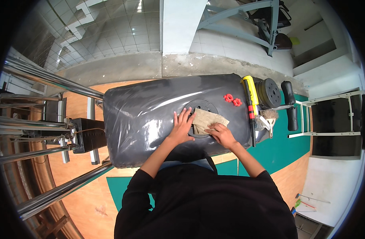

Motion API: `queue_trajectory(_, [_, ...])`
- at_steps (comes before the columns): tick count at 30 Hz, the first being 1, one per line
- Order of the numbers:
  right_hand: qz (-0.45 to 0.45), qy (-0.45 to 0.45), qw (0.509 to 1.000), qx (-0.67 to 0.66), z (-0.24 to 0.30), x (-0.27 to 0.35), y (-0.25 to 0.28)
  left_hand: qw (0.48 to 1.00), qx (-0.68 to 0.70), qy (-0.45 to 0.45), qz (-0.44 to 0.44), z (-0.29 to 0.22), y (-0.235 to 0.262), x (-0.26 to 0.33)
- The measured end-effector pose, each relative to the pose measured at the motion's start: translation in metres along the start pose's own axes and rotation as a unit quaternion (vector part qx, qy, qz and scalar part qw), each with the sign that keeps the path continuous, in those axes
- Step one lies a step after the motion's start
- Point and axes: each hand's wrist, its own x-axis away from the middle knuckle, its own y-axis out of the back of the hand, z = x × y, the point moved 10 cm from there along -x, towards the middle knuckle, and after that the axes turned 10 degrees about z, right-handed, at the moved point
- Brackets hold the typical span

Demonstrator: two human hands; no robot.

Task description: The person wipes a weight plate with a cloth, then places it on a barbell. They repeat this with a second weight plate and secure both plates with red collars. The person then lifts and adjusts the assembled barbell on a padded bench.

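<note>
A dark round weight plate (206,104) lies flat on a surface wrapped in shiny black plastic (142,103). Spread over much of the plate is a beige cloth (209,119), which hides its middle. My left hand (182,126) rests with fingers apart on the plate's left side, its fingertips by the cloth's edge. On the cloth's right part, my right hand (221,134) has bent fingers gripping the fabric. Two red star-shaped nuts (233,100) sit just beyond the plate to the right.
At the right end are a yellow tool with a black tube (252,91), stacked dark weight plates (269,93), a brush (271,119) and black foam rollers (292,115). Chrome bars (55,79) and a black weight stack (89,135) stand at left. Green matting (266,155) covers some floor.
</note>
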Motion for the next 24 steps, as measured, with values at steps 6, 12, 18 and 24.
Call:
queue_trajectory(6, [-0.029, -0.164, 0.984, -0.069, -0.034, -0.026, 0.041, 0.982, 0.175, -0.048, -0.045, 0.004, 0.002, -0.038])
queue_trajectory(12, [-0.104, -0.123, 0.982, 0.098, -0.020, -0.063, 0.060, 0.967, 0.236, 0.060, -0.082, 0.035, 0.003, -0.078])
queue_trajectory(18, [-0.013, -0.021, 0.990, 0.136, -0.016, -0.075, 0.008, 0.920, 0.368, 0.092, -0.100, 0.073, -0.012, -0.088])
queue_trajectory(24, [-0.009, -0.114, 0.980, 0.162, -0.029, -0.074, -0.005, 0.966, 0.226, 0.061, -0.114, 0.051, -0.001, -0.031])
